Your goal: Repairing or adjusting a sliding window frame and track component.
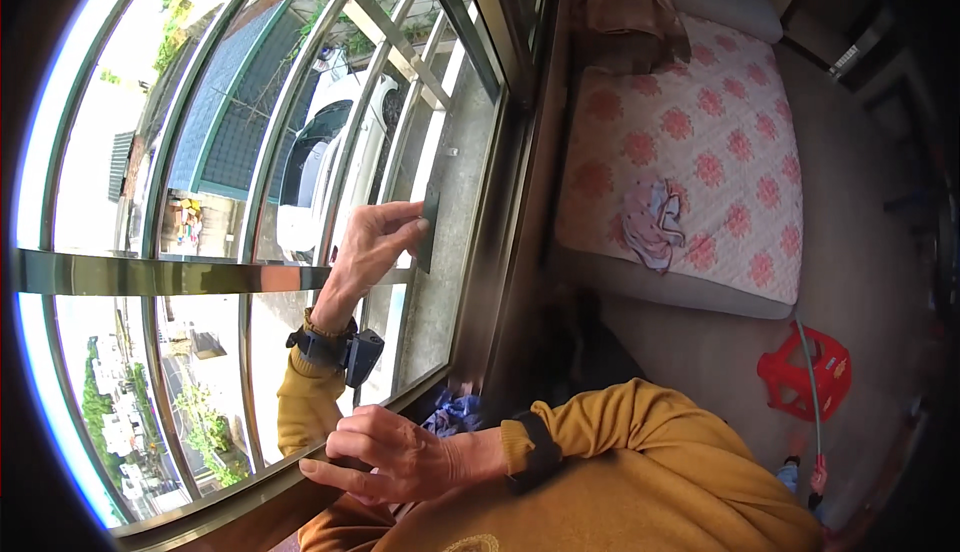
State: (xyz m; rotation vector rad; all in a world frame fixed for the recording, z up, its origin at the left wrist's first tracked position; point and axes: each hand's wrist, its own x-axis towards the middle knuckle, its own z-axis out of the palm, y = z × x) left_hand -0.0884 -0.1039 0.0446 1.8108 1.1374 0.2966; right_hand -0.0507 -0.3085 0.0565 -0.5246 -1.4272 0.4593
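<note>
My left hand (pixel 375 247) reaches out past the window frame, its wrist bent. Fingers and thumb pinch a thin, dark, flat piece (pixel 430 230) held on edge over the grey outer ledge (pixel 455 222). What kind of piece it is, I cannot tell. Lower down, my right hand (pixel 395 455) is closed at the lower window rail (pixel 270 497), with its index finger pointing left. Something dark shows under its curled fingers, mostly hidden by them. A crumpled blue cloth (pixel 455 414) lies just beyond the right wrist, by the corner of the frame.
Metal window bars (pixel 185 277) stand outside, with a white car (pixel 335 142) beyond them. Behind me on the right is a bed with a floral cover (pixel 735 142) and a crumpled pink cloth (pixel 655 227). A red plastic stool (pixel 825 367) and thin pale pole (pixel 808 372) are near its foot.
</note>
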